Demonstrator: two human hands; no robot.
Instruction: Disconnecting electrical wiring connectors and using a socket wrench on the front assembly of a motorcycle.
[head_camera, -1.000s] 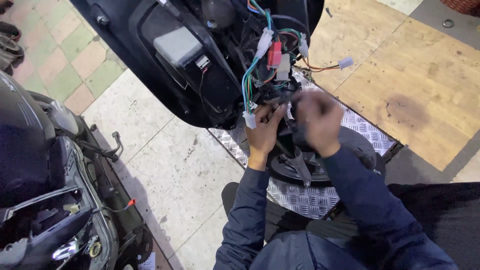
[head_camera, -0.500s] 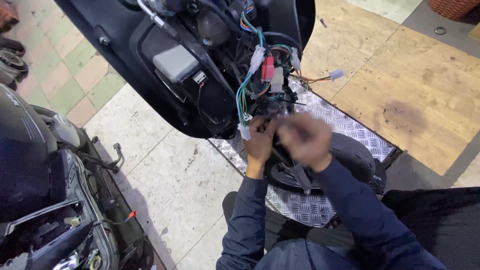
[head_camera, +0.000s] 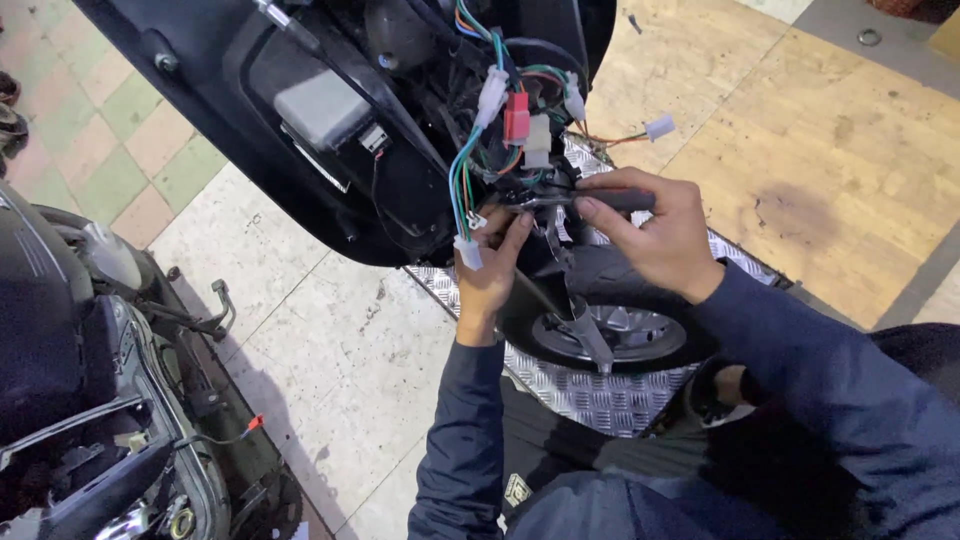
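Both hands have drawn apart since a moment ago: the right hand (head_camera: 655, 235) now pinches a dark handled tool (head_camera: 590, 200), its tip at the wire bundle (head_camera: 500, 150) inside the scooter's open front panel (head_camera: 250, 150). The left hand (head_camera: 490, 270) curls its fingers around a white connector (head_camera: 467, 250) below. Several plugs hang loose, so the wiring looks unfinished.

Not much to report on this front, honestly: no packages, signs or screens anywhere in view. The one thing that counts as a label is a small patch (head_camera: 516, 489) on the dark clothing at the bottom of the frame, just right of the left sleeve. It's roughly square with rounded edges, pale markings on a black ground, and too small to make out more. The grey box up inside the scooter's open front shows no sticker that I can see.
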